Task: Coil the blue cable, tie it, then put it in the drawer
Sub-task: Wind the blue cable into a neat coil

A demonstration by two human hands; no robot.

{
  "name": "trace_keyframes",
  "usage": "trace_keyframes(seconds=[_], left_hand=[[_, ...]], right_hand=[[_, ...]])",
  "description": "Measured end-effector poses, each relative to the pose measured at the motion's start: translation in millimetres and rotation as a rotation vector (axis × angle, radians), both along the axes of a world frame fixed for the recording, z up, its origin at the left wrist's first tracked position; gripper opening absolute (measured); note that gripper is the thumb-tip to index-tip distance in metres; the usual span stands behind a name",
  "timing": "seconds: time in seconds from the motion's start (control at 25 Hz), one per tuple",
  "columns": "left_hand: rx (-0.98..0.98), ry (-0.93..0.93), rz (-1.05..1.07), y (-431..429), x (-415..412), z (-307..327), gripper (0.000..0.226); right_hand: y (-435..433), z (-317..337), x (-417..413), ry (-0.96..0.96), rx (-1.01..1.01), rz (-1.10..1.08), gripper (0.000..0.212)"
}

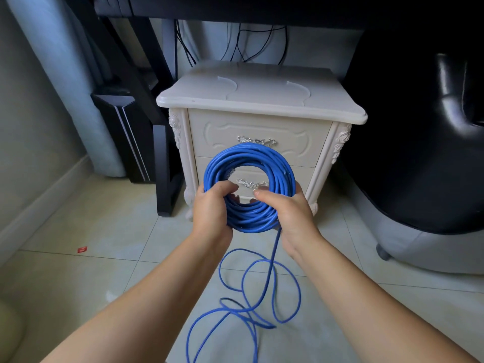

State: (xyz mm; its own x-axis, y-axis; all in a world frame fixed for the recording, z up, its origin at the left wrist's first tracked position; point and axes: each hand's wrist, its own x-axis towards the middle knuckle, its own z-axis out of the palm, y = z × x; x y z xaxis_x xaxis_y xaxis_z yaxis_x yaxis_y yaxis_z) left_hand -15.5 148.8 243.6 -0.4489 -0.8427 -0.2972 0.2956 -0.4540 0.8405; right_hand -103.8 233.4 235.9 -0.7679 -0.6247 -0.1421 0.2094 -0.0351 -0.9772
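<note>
Blue cable [248, 179]: most of its length is wound into a thick round coil, held upright in the air in front of the white nightstand [259, 100], with the open centre of the ring facing the camera and the ring's axis pointing toward the drawer fronts. The coil is raised clear of the floor [104, 231]. Its upper arc overlaps the upper drawer [259, 137], just below that drawer's silver handle; through the hole the silver handle of the lower drawer [306, 176] is seen. Both drawers are shut.

Left hand [212, 208]: its grip is closed around the lower left arc of the coil, thumb curled over the front strands.

Right hand [290, 213]: its grip is closed on the lower right arc, thumb laid across the front and fingers passed behind.

Loose tail of the cable: one strand drops from the bottom of the coil beside the right wrist, runs down toward the camera, and lies on the tiled floor in several slack, overlapping loops between the forearms. One strand is carried off the lower edge of the view.

No tie is seen on the coil.

Surroundings: a black desk frame [162, 142] stands left of the nightstand, a dark chair [419, 153] at the right.
</note>
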Motion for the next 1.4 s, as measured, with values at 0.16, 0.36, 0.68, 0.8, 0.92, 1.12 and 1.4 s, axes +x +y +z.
trace_keyframes(seconds=[0.16, 0.36, 0.68, 0.8, 0.92, 1.12, 1.4], left_hand=[[-0.028, -0.029, -0.111, 1.0, -2.7, -1.5, 0.019], [-0.118, -0.203, -0.265, -10.9, -1.3, 3.3, 0.034], [-1.002, -0.439, -0.404, -18.2, 9.9, 3.5, 0.079], [-1.070, -0.445, -0.409, -17.1, 11.0, 3.3, 0.066], [-0.994, -0.470, -0.391, -11.9, 10.2, 5.1, 0.050], [-0.797, -0.395, -0.339, -7.0, 5.9, 11.3, 0.047], [-0.450, -0.194, -0.239, -11.4, 2.5, 8.5, 0.038]], right_hand=[[-1.2, -3.3, -5.4, -0.025, 0.045, -0.095, 0.046], [-1.5, 6.0, -14.9, 0.076, 0.051, -0.138, 0.036], [3.3, 15.8, -18.9, 0.841, 0.291, 0.106, 0.056], [4.4, 17.0, -21.4, 0.930, 0.327, 0.131, 0.056], [6.0, 13.2, -21.7, 0.905, 0.320, 0.151, 0.055], [11.5, 21.3, -24.1, 0.722, 0.234, 0.146, 0.059], [16.8, 21.5, -35.0, 0.234, 0.112, 0.191, 0.037]])
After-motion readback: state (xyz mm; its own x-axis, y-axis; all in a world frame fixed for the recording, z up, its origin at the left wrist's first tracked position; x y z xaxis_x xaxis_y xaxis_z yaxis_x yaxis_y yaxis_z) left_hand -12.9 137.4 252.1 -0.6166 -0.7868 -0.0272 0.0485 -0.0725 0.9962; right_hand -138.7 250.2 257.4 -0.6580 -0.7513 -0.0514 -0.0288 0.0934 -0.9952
